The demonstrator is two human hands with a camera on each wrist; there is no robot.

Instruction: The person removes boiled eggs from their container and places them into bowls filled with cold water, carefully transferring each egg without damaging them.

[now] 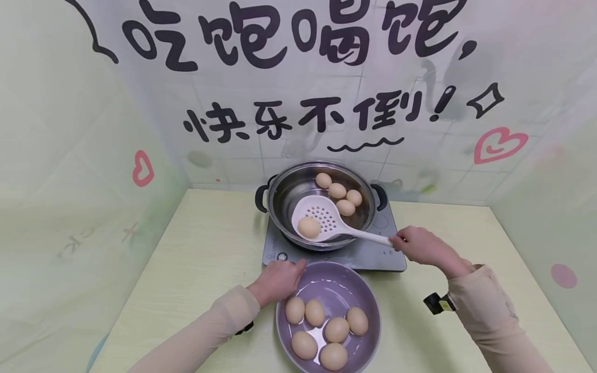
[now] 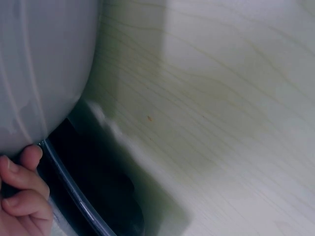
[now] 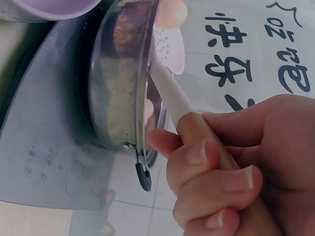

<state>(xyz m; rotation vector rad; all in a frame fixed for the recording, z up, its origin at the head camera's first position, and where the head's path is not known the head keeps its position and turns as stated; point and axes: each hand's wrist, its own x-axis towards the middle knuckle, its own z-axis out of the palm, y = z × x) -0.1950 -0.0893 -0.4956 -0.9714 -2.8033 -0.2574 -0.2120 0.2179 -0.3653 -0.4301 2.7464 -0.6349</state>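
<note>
Right hand (image 1: 422, 246): fingers curled round the wooden handle of the slotted spoon (image 1: 338, 225), firm wrap, per the right wrist view. Left hand (image 1: 280, 280): at the near-pot left edge of the purple bowl (image 1: 361, 295), fingers curled against its outer wall; reads as steadying it, how hard I can't tell. Payload: one egg (image 1: 309, 227) sitting loose in the spoon's head, toward the outer end, nothing pinching it. Spoon head is over the pot (image 1: 284, 199), on the side nearer the bowl; right wrist view puts the egg at about rim height. Four eggs (image 1: 337, 190) lie in the pot at its far right; six eggs (image 1: 337, 330) in the bowl. Pot is on the cooktop (image 1: 378, 259), bowl on the table (image 1: 200, 248) just in front. Step, my read: mid-carry of one egg between the two vessels, likely pot to bowl given the left hand on the bowl, but a single moment doesn't settle direction. If so, next move calls for a level lift over the rim, a short carry toward the body, then a low tip into the bare patch of bowl. Risk: egg rolling off the spoon's outer edge.
</note>
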